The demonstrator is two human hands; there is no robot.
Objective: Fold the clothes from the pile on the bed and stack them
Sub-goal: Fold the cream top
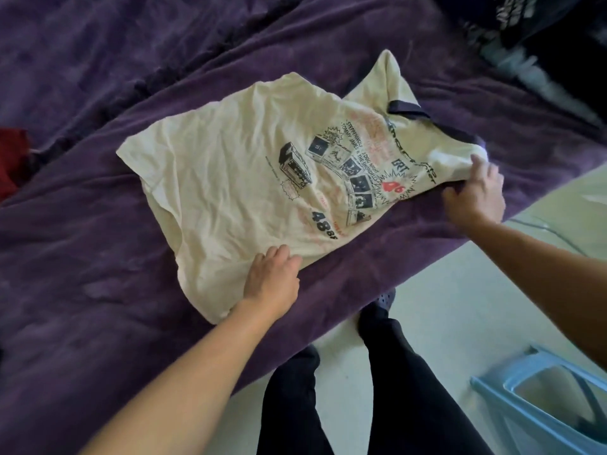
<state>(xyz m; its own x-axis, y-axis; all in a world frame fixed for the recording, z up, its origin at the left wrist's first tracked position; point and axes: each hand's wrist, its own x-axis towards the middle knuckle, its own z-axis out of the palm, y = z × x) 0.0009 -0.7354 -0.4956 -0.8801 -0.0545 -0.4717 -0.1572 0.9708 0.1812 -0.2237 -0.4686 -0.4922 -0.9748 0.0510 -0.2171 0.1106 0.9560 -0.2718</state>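
A cream T-shirt (236,178) with a dark collar and black and red prints lies spread on the purple bedspread (98,257), collar toward the right. My left hand (272,280) presses flat on the shirt's near edge, close to the hem, fingers together. My right hand (476,195) pinches the shirt's near shoulder next to the collar, with the fabric bunched under its fingers. The far sleeve (391,77) sticks up toward the back.
A red garment (13,159) lies at the left edge of the bed. Dark clothes (532,24) sit at the top right. A light blue plastic stool (542,399) stands on the pale floor at the lower right. My dark-trousered legs (361,389) stand against the bed's edge.
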